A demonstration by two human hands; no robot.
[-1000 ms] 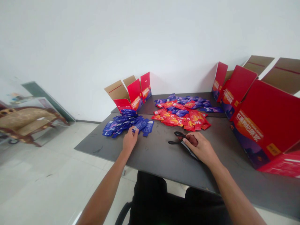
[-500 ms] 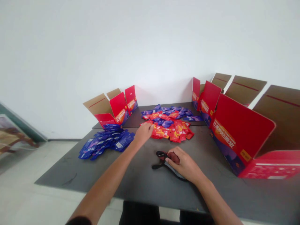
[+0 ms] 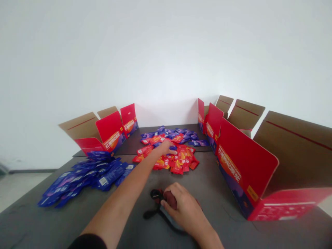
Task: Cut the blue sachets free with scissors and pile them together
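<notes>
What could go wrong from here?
Red packets and blue packets lie mixed by the left hand, so a grab might take both. The left pile overlaps near the left edge of the table; a knock could spill some. The black strap juts out by the right hand and might snag.

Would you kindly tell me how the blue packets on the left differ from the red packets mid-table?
The left blue packets have purple tones; the red packets have orange ones. The left blue packets overlap in a heap; the red packets lie partly mixed with other blue ones. The left hand is over the red packets, not over the left blue packets. Both are printed packets on the grey table.
</notes>
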